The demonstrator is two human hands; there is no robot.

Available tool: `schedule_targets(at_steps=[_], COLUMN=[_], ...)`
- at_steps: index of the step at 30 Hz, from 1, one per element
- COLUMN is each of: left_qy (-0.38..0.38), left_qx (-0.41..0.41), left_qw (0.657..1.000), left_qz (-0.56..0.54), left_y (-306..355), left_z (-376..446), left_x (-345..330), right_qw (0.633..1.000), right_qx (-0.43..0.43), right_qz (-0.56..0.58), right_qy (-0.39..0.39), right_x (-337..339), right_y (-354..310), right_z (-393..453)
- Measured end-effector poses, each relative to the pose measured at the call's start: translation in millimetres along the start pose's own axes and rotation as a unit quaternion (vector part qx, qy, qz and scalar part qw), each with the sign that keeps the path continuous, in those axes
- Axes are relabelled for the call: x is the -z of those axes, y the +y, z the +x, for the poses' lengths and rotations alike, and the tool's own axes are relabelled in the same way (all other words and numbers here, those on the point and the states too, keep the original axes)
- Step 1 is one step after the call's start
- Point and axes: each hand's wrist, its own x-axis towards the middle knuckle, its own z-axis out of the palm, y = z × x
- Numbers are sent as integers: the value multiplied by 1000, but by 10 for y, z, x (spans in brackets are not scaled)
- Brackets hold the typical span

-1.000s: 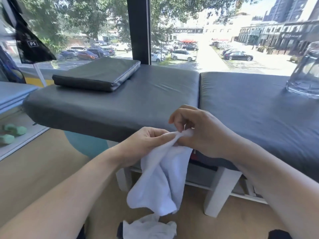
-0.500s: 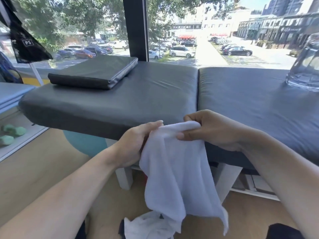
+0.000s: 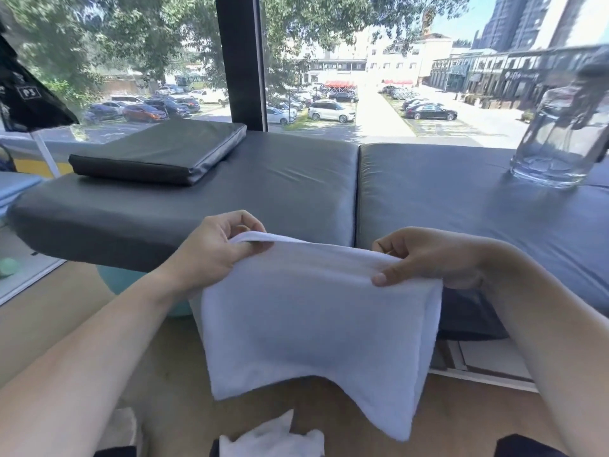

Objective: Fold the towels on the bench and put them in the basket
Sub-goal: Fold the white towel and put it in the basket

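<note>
Head view, towel (image 3: 313, 318) stretched between hands (image 3: 217, 249)

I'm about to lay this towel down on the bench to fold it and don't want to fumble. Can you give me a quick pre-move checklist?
1. Left hand pinches the white towel at its top left corner: ok.
2. Right hand pinches the top right: ok.
3. Top edge spread between the hands: ok.
4. Bench surface just ahead is free: ok.
5. Glass jar stands far right, apart from the towel: ok.
6. Basket location: cannot tell, none in view.
</note>
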Motion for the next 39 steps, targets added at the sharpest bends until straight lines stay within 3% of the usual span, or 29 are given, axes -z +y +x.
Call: schedule_targets(at_steps=[8,13,17,19,22,25,27,33,39], left_qy=[182,159,136,141,179,205,200,208,205], left_qx=[-29,9,17,24,2,-27,-20,-25,-8], left_qw=[978,979,971,946,879,816,797,788,812], left_qz=[94,127,197,289,443,541,569,579,546], left_y=[-145,-201,-247,-236,-203,-203,-211,-238,-345], left_z=[588,928,1144,1237,1375,1538,1647,1987,2233], left_x=[494,618,621,599,512,470,462,423,338], right_qw=[998,984,948,920,875,860,853,790,768], right_qx=[-56,-132,-202,-212,-183,-132,-113,-140,-136], right_qz=[30,9,-106,-203,-315,-337,-338,-360,-374], right_qy=[22,118,221,258,320,361,381,476,502], right_x=[621,1115,1433,1564,1719,1827,1901,2013,2002], right_y=[216,271,291,348,437,552,703,1035,1088], right_z=[-492,-698,-617,-501,-291,-115,-12,193,337])
